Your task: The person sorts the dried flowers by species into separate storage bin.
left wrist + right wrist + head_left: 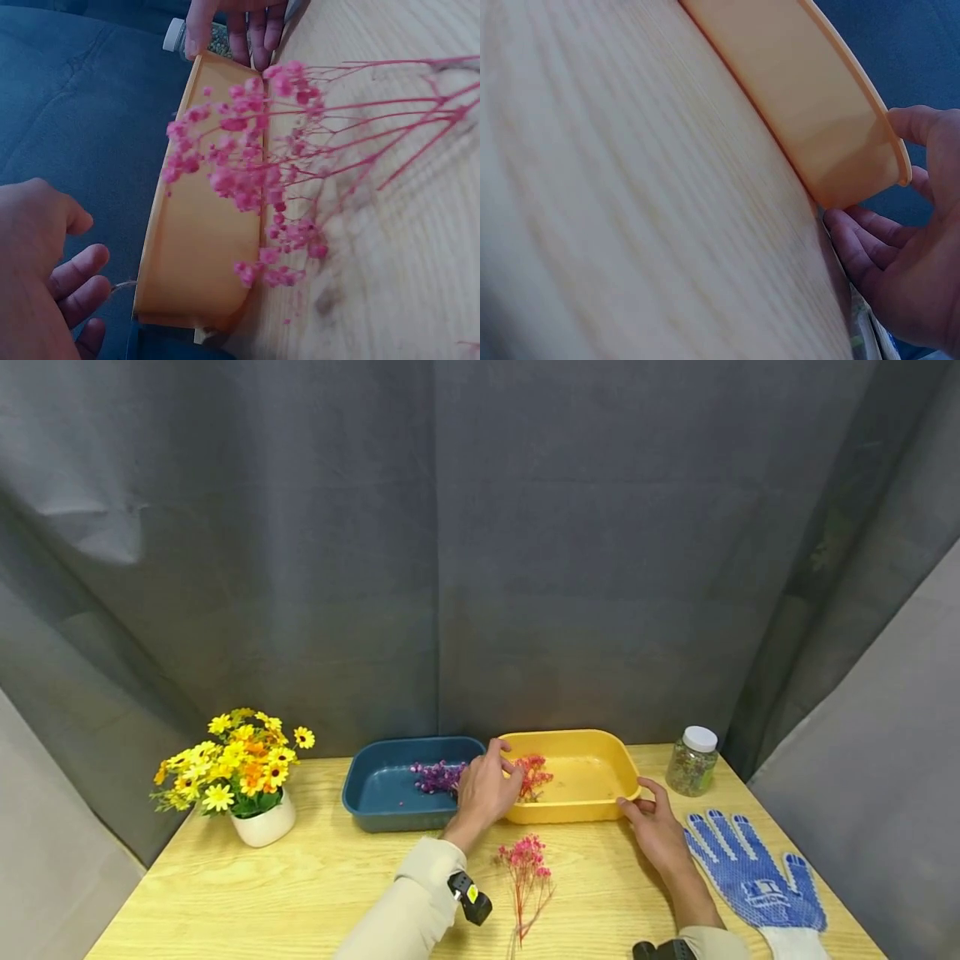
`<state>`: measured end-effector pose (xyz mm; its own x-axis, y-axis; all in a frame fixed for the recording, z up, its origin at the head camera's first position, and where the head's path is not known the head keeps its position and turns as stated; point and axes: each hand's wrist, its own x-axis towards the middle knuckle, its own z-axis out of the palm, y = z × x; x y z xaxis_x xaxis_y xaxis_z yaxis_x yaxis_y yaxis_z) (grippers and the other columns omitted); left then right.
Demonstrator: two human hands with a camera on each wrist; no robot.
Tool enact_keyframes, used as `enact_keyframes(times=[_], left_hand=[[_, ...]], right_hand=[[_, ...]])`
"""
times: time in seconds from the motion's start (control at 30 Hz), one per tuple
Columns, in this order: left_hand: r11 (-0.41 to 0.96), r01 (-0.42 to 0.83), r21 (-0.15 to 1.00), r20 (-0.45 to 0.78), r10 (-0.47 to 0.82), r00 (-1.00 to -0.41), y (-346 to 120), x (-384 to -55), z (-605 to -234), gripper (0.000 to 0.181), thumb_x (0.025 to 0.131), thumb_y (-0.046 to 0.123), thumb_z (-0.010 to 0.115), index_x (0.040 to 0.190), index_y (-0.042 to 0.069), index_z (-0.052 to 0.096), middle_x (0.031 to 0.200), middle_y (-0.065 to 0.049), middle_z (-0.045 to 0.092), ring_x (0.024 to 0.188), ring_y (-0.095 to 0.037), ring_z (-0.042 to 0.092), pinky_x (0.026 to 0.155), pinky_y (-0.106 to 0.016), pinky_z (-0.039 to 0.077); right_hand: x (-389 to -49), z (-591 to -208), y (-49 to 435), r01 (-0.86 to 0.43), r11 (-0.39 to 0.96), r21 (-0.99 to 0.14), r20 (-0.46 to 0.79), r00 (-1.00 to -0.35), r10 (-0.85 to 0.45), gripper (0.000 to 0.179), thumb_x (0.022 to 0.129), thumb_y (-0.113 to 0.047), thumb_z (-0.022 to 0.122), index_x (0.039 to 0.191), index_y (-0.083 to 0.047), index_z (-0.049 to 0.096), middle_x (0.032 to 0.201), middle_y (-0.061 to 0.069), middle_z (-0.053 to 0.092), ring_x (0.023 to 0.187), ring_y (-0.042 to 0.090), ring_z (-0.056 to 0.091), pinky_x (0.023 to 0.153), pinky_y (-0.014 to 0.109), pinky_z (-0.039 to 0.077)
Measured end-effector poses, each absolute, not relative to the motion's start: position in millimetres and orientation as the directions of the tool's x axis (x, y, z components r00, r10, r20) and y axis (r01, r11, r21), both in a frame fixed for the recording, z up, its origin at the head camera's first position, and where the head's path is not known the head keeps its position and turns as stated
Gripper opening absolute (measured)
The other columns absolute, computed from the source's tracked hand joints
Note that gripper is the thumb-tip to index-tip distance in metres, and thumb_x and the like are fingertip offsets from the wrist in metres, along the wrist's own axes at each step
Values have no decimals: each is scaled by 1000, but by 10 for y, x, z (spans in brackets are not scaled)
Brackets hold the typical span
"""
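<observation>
My right hand (pixel 660 827) holds the right front corner of a yellow tray (pixel 581 811). In the right wrist view, its thumb lies on the rim of the tray (pixel 810 90) while the other fingers sit against the outside wall and near the base. Over the tray's left end is my left hand (pixel 487 789), its fingers (pixel 86 292) loosely bent around nothing visible; a thin stem end shows close by them. Coral-red dried flowers (pixel 534 774) lie inside the yellow tray, partly behind this hand. Purple dried flowers (pixel 437 777) lie in the blue tray (pixel 375 818) to the left.
A pink dried flower sprig (pixel 527 860) rests on the wooden table (pixel 247 902) in front of the trays. At left stands a white pot (pixel 264 822) of yellow flowers. A white-lidded jar (pixel 692 764) and a blue dotted glove (pixel 757 877) are at right. A grey curtain hangs behind.
</observation>
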<state>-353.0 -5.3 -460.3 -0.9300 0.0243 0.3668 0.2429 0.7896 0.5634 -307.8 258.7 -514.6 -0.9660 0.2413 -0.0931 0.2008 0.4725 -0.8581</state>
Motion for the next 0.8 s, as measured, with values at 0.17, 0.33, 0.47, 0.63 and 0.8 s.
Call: enact_keyframes(times=[0.17, 0.33, 0.47, 0.63, 0.8], left_hand=[[759, 288, 584, 389, 50, -920, -108, -3446, -4631, 36, 89, 37, 60, 121, 22, 56, 93, 6, 70, 75, -13, 61, 65, -28, 46], [715, 358, 600, 436, 83, -896, -161, -3307, -4660, 34, 87, 32, 64, 119, 23, 57, 93, 4, 66, 76, -10, 56, 64, -24, 42], [674, 406, 618, 459, 110, -882, -206, -3168, -4682, 33, 86, 30, 65, 118, 23, 57, 95, 1, 64, 79, -12, 57, 67, -22, 42], [661, 458, 595, 514, 125, -849, -230, -3005, -4718, 34, 85, 27, 68, 116, 19, 58, 93, 1, 64, 82, -14, 59, 71, -25, 44], [659, 486, 574, 546, 134, -827, -238, -2852, -4787, 34, 84, 26, 69, 115, 16, 59, 90, 4, 63, 82, -11, 57, 76, -29, 45]], right_hand=[[-3083, -5138, 2589, 204, 471, -858, -97, -966, 240, 76, 94, -57, 50, 153, -22, 17, 138, 21, 48, 125, 37, 48, 99, 55, 36], [-3081, -5136, 2581, 209, 466, -860, -104, -965, 242, 81, 92, -63, 48, 153, -22, 16, 139, 21, 46, 126, 37, 47, 100, 56, 35], [-3081, -5147, 2573, 207, 462, -863, -100, -964, 246, 80, 91, -63, 49, 153, -22, 17, 138, 21, 48, 125, 37, 48, 99, 54, 36], [-3078, -5137, 2575, 209, 462, -862, -102, -964, 246, 81, 91, -65, 48, 153, -23, 17, 138, 21, 47, 125, 37, 48, 98, 54, 36], [-3080, -5125, 2578, 212, 467, -858, -104, -964, 246, 83, 90, -67, 47, 153, -22, 17, 138, 21, 47, 125, 38, 47, 98, 56, 36]])
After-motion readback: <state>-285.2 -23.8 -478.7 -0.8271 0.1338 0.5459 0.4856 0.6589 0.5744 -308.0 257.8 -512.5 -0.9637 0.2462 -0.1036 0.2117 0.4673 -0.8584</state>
